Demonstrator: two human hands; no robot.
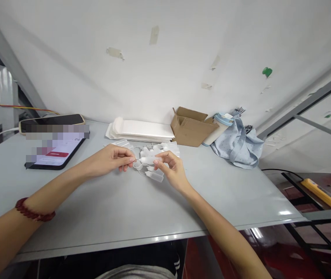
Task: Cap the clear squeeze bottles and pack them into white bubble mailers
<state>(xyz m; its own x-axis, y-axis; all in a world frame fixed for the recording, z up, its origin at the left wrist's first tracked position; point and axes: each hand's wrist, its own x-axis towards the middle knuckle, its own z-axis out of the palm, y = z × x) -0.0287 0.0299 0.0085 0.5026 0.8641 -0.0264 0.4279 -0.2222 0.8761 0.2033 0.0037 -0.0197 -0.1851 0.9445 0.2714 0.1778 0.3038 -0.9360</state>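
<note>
Small translucent white plastic tube (150, 159) pinched endwise by left hand (114, 158) and right hand (173, 169) above grey desk (124, 203); likely light, stiff, slippery; best gripped near ends.

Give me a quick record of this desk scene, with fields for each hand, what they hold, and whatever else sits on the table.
left hand: left hand pinches one end of a small clear plastic piece
right hand: right hand pinches its other end
beneath the hands: pile of clear plastic pieces on the grey table
left wrist: red bead bracelet
left side: phone lying flat, screen lit
back of table: white flat stack, open cardboard box, blue cloth bag with a cup beside it
</note>
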